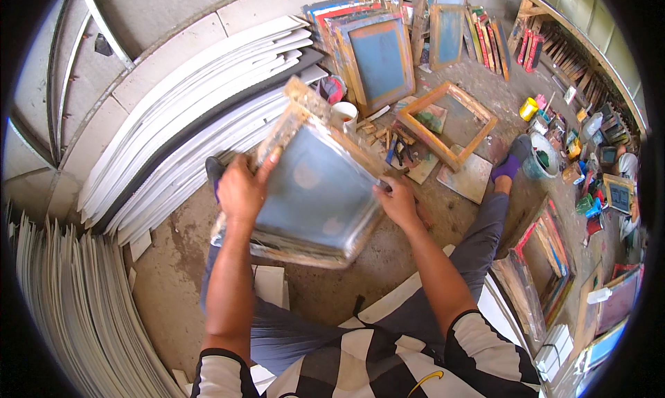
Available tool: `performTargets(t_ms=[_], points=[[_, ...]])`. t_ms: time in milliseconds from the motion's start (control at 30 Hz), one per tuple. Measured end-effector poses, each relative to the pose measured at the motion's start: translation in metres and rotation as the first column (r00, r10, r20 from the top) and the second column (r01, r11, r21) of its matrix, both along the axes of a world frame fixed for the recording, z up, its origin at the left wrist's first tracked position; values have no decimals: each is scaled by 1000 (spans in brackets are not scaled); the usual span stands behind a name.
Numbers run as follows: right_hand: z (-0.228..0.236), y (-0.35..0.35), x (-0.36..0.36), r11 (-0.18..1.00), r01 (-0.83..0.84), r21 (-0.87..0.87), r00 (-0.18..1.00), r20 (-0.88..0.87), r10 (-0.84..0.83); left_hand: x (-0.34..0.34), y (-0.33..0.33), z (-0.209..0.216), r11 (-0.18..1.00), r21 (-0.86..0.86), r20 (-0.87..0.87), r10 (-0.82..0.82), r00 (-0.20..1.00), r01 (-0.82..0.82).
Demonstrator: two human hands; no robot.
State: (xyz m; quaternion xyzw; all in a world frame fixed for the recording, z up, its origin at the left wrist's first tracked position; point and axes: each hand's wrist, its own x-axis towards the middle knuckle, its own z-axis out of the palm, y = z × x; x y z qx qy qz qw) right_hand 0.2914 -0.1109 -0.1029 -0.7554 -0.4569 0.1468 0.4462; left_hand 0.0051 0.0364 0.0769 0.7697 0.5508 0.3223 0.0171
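Observation:
I hold a screen-printing frame (315,183) tilted above the floor between my legs. It has a worn, paint-smeared wooden border and blue-grey mesh with a few paler round patches. My left hand (242,189) grips its left side, thumb on the front of the border. My right hand (399,200) is closed on the right edge, its fingertips partly hidden. A short, rough wooden piece (308,96) juts out at the top of the frame; whether it is fixed there I cannot tell. The frame is slightly blurred.
White sheets (201,114) are stacked at the left. Ahead lean more screen frames (379,55); a bare wooden frame (450,124) lies on the floor beside a white cup (344,114). Paint pots and a bucket (542,157) crowd the right, with more frames (540,259) nearer me.

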Motion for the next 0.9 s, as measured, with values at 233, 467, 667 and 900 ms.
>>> performTargets(t_ms=[233,467,667,900], points=[[-35,-18,9,967,28,-254,996,-77,-49,23,-11,63,994,101,22,-38,999,36],[-40,-11,-9,969,-57,-239,961,-276,-12,23,10,-9,966,243,-173,-46,984,88],[4,-7,-16,996,-45,73,518,-851,86,49,-38,-51,933,238,-267,-206,941,271],[53,-28,9,954,12,298,89,-951,296,39,-80,-82,900,241,-219,-314,924,363]])
